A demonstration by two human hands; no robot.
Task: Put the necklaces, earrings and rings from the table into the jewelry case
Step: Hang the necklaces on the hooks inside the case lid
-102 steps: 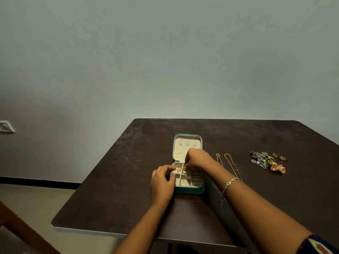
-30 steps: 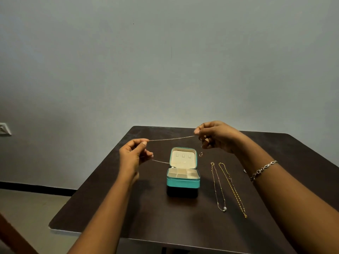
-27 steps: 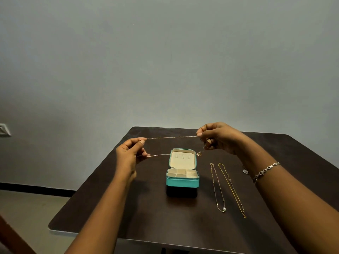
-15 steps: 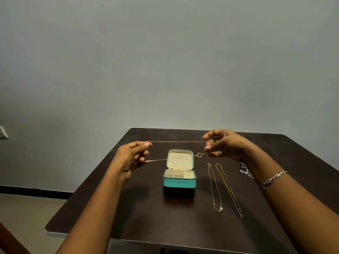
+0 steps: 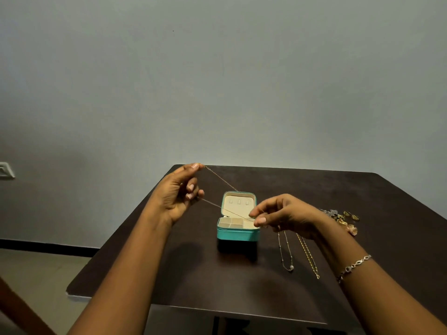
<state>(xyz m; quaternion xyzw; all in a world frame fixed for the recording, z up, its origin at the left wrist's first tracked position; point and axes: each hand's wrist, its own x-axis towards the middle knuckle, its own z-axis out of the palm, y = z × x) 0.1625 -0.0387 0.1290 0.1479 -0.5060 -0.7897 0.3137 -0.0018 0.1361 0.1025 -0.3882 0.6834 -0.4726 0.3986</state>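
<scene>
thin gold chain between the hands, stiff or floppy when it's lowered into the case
Likely floppy: the thin gold chain runs straight only because the left hand and right hand pull it taut. Probably very light, since fingertip pinches carry it. Released, it would likely slump into a heap.

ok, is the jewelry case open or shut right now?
Open. The jewelry case has its lid standing up behind the base; cream lining and tray compartments are visible.

The jewelry case looks smooth outside, with soft, dull cream lining. Under it, the table is dark and matt. Right of the case lie thin, shiny metal chains.
</scene>
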